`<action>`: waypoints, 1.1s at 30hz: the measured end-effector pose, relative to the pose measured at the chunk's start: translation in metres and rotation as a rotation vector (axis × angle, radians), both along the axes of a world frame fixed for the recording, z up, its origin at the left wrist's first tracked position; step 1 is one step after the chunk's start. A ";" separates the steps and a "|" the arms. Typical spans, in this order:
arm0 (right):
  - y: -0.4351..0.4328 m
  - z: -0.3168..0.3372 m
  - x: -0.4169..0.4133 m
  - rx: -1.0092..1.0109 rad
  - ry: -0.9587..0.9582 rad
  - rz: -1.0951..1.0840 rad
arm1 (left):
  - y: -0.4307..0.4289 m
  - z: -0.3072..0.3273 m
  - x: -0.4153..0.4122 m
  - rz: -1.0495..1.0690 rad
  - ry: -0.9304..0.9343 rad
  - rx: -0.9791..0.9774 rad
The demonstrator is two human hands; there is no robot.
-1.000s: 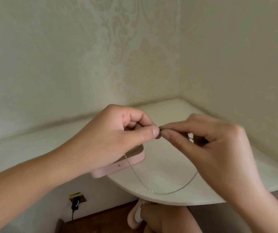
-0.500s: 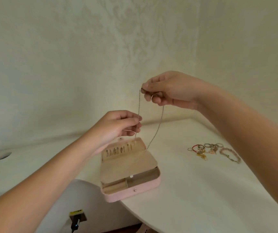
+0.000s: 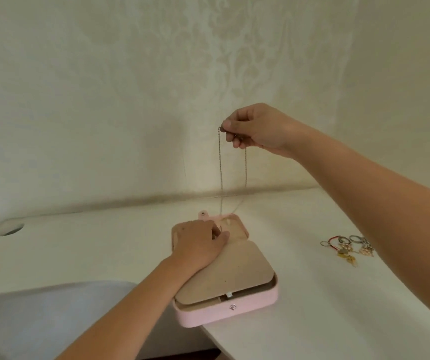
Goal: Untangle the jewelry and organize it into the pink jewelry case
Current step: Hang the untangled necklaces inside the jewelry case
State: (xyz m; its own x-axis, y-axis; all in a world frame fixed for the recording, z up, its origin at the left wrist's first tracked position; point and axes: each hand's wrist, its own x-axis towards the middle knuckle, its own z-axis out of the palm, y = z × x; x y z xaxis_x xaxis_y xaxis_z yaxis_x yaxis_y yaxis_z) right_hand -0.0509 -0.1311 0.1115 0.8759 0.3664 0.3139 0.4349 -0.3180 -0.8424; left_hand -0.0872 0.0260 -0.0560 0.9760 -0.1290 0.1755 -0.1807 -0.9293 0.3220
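Pinched a thin silver chain high above the white table with the right hand, thumb against curled fingers. Let both strands hang down to the far end of the open pink jewelry case at the table's near edge. Rested the left hand on the case's beige lid panel, fingers curled, possibly nipping the chain's lower end; too fine to tell. Well apart to the right, on the table: a tangled heap of rings and charms.

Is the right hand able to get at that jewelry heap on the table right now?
Probably not yet: the right hand pinches the hanging chain. The jewelry heap lies uncovered on the table, so the way looks free.
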 end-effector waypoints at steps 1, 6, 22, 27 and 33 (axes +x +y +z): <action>0.003 -0.004 0.006 -0.005 0.000 -0.002 | 0.000 -0.001 0.001 0.001 0.005 -0.012; 0.013 -0.024 0.027 -0.040 0.008 -0.006 | 0.002 -0.014 0.007 0.011 0.012 -0.052; 0.004 -0.022 0.034 -0.066 -0.027 0.045 | 0.000 -0.017 -0.002 0.004 -0.345 0.059; 0.000 -0.012 0.030 -0.038 -0.054 0.056 | 0.001 -0.018 -0.003 0.003 -0.419 0.047; 0.002 -0.024 0.026 -0.124 -0.109 0.024 | 0.000 -0.021 0.001 -0.002 -0.530 0.042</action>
State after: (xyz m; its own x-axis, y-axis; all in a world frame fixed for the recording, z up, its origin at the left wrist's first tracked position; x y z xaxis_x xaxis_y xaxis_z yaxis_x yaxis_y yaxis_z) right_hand -0.0245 -0.1296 0.0875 0.8297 0.4288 0.3573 0.5300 -0.4047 -0.7451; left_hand -0.0865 0.0263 -0.0774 0.7543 -0.1482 0.6396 -0.3105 -0.9389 0.1485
